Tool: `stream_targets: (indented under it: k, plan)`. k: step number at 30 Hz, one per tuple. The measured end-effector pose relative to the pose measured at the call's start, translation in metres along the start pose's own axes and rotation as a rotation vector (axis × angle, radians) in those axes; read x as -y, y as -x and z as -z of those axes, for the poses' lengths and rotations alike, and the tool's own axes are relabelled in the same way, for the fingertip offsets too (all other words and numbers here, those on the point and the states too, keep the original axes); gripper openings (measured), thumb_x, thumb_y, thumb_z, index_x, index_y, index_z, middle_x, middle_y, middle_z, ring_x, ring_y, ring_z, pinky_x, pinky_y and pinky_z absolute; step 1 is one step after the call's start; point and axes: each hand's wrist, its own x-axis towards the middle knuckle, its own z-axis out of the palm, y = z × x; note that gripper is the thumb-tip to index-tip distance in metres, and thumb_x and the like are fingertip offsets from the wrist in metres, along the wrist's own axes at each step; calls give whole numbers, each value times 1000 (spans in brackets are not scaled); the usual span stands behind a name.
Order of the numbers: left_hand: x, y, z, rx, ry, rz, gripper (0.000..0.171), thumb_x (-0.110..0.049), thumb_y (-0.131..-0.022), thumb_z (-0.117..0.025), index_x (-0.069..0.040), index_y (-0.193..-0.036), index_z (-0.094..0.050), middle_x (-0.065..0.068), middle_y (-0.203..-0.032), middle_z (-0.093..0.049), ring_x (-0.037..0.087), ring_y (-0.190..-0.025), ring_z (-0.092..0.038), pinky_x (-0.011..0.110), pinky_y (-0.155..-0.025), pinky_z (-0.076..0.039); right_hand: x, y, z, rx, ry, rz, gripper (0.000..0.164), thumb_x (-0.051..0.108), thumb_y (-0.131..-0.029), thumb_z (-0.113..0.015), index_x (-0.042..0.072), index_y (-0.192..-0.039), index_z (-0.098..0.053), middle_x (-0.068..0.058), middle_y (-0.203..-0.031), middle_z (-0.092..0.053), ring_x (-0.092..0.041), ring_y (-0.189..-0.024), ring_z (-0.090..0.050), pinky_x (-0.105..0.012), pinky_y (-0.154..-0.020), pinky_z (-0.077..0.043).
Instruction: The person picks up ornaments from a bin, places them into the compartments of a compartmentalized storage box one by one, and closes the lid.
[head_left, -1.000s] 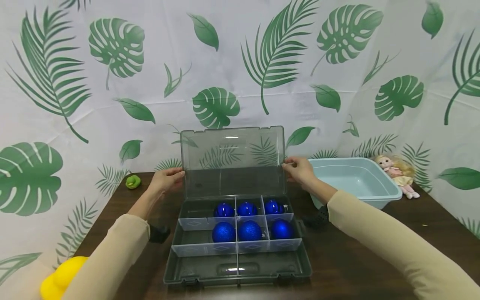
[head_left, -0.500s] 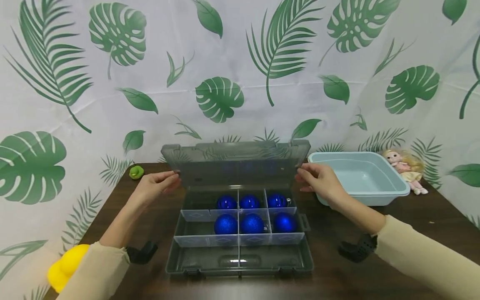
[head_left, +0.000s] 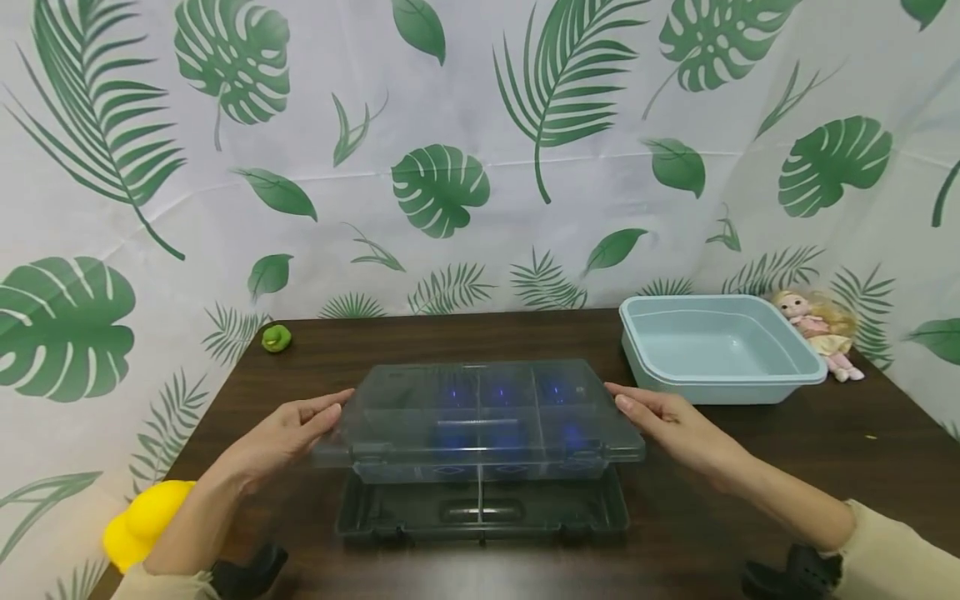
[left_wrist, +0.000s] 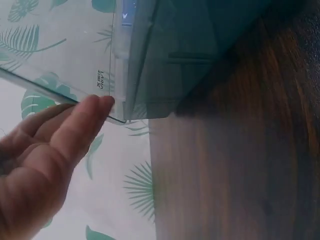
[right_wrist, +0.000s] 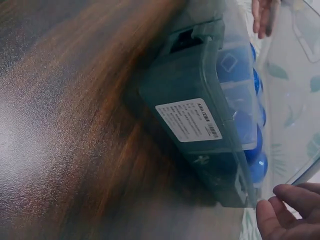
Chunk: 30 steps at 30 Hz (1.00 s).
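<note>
A smoky clear plastic storage box (head_left: 408, 507) lies in the middle of the table. Its hinged lid (head_left: 472, 423) slants over the back and middle compartments, and the front row shows below its edge. Several blue balls (right_wrist: 258, 169) sit between the dividers, dim through the lid in the head view. My left hand (head_left: 288, 429) holds the lid's left edge between thumb and fingers. At the opposite edge, my right hand (head_left: 686, 435) pinches the lid near its side. A white label (right_wrist: 189, 121) is on the box's side in the right wrist view.
A pale blue basin (head_left: 720, 387) stands at the back right, with a blond doll (head_left: 817, 329) beside it. The small green toy (head_left: 276, 338) is at the back left corner. A yellow rounded object (head_left: 150, 521) is partly behind the left forearm.
Both hands have swung the lid from upright down and forward over the blue balls. The hands have come nearer and lower along with it, and the head view has shifted slightly.
</note>
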Motion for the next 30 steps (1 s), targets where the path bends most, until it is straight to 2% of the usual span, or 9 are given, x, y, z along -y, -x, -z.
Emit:
stream_targets:
  k: [2,3,4,6,7,10,14,21,30]
  plan:
    - [4,-1,-2,3,-30,-18,58,-28,-101,-44,2,-147,-25,29,-102,-54,41,-83,-51,41,-78,-44,-3,-1,-1,13,13,-6,56,38,-102,-37,4,-146,-32,-21,-148,-34,-43,-133,-34,-59,-101,-35]
    - [6,-2,-3,7,-40,-29,59,-27,-101,-45,2,-147,-24,29,-125,-49,42,-106,-51,45,-90,-43,-5,-2,-2,19,14,-8,57,38,-102,-38,4,-147,-31,-21,-148,-33,-43,-134,-33,-60,-101,-34]
    - [9,-3,-4,10,-39,-34,60,-27,-101,-45,1,-148,-22,30,-138,-41,46,-122,-42,53,-99,-37,-7,-3,-2,24,14,-10,57,38,-101,-39,4,-147,-30,-22,-148,-33,-43,-134,-33,-61,-102,-33]
    - [14,-7,-7,16,-13,-38,61,-28,-101,-45,0,-149,-19,29,-147,-29,47,-135,-26,62,-105,-26,-11,-6,-4,35,7,-10,59,38,-101,-40,4,-147,-28,-22,-149,-31,-43,-135,-32,-62,-102,-30]
    - [17,-8,-9,14,-8,-40,63,-28,-100,-45,-1,-149,-17,24,-155,-12,46,-140,-9,65,-107,-19,-13,-7,-5,36,5,-6,60,38,-101,-41,3,-147,-28,-22,-149,-30,-42,-135,-32,-62,-103,-30]
    - [22,-15,-13,12,24,-25,66,-30,-100,-45,-3,-151,-12,21,-156,-5,43,-142,-1,64,-108,-13,-19,-12,-8,36,-20,13,61,36,-100,-43,0,-147,-25,-22,-151,-27,-41,-136,-30,-61,-104,-29]
    - [22,-23,-15,2,14,-18,70,-31,-99,-47,-6,-151,-7,20,-157,-2,42,-142,2,63,-109,-11,-24,-18,-11,24,-19,60,62,32,-100,-45,-4,-146,-24,-23,-151,-24,-41,-135,-30,-57,-104,-32]
    - [24,-32,-18,-21,-33,-17,74,-32,-98,-50,-8,-152,-5,17,-157,0,41,-143,3,63,-109,-9,-29,-29,-13,-16,30,91,63,30,-98,-49,-5,-145,-26,-22,-151,-26,-40,-136,-29,-54,-102,-35]
    - [23,-38,-22,-9,-25,-17,79,-34,-98,-50,-6,-151,3,18,-157,7,42,-142,4,62,-110,-9,-31,-39,-13,-48,87,113,60,25,-98,-51,-7,-144,-28,-25,-148,-30,-41,-133,-34,-53,-100,-39]
